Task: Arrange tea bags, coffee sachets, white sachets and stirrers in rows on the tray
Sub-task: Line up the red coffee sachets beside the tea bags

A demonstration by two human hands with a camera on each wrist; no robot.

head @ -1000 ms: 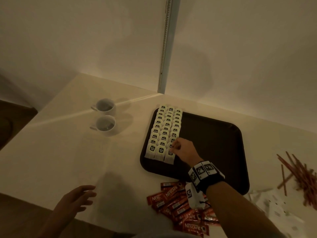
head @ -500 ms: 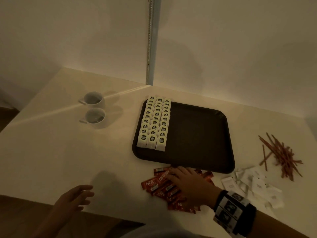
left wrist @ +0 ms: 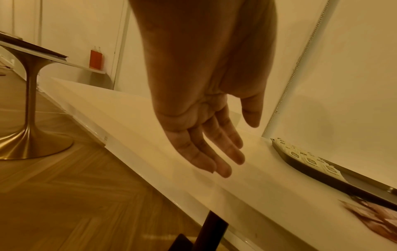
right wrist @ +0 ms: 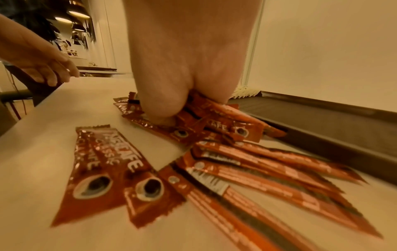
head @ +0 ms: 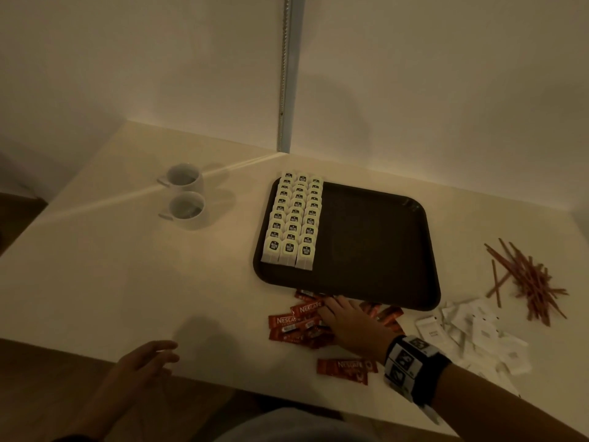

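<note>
Two mugs (head: 186, 199) left of tray (head: 376, 295)

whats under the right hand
The right hand rests on a loose pile of red coffee sachets on the table, just in front of the tray. The sachets directly beneath the palm are covered.

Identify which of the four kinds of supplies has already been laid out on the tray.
The tea bags: they stand in three neat rows along the tray's left side. The coffee sachets, white sachets and stirrers lie in loose heaps on the table.
</note>
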